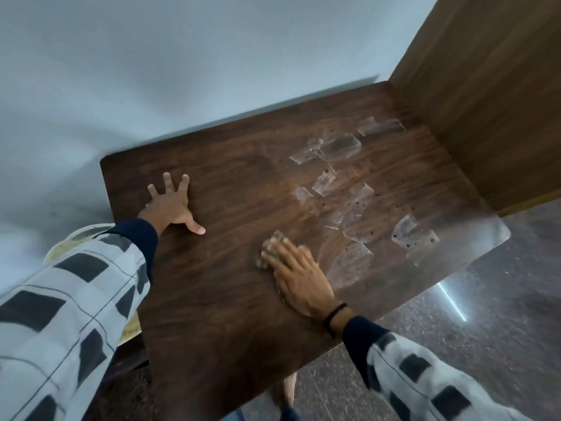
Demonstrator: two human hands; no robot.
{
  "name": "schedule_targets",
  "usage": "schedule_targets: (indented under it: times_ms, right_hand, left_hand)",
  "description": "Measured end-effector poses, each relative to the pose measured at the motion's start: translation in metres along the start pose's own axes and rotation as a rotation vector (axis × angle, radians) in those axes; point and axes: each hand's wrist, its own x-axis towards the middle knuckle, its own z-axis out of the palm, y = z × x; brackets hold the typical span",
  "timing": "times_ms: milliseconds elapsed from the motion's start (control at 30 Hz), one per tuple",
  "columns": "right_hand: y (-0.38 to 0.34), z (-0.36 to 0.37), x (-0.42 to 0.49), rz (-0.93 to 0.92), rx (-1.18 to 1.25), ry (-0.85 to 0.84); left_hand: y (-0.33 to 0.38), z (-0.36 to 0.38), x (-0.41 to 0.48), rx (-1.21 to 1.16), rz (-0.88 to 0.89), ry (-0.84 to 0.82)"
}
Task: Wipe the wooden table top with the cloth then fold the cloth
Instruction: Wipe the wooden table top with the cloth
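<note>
Here, in the head view, the left hand [170, 205] lies flat on the wooden table top [236, 314], at about nine o'clock from the table's middle. Its fingers are spread wide and hold nothing. I think it is there to lean on, so the body stays steady and the table does not wobble.

The right hand [299, 278] is at about six o'clock from the middle. It presses down with straight fingers on the cloth [271, 247], a small brownish wad that peeks out past the fingertips at eleven o'clock from the hand. Pushing flat like that lets the cloth rub the wood hard. The hand looks a bit blurry.

At about two o'clock from the cloth are shiny see-through patches [343, 189] with dark specks. They look like the dirty part that needs wiping. The cloth is not folded yet, so the wiping step looks to be the one in hand.
</note>
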Motion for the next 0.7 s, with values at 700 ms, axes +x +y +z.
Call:
schedule_targets:
  times_ms: [700]
  right_hand:
    - [0.047,-0.022,-0.007,0.265,-0.007,-0.030]
  left_hand:
    - [0.033,0.002,-0.014,0.143,-0.047,0.026]
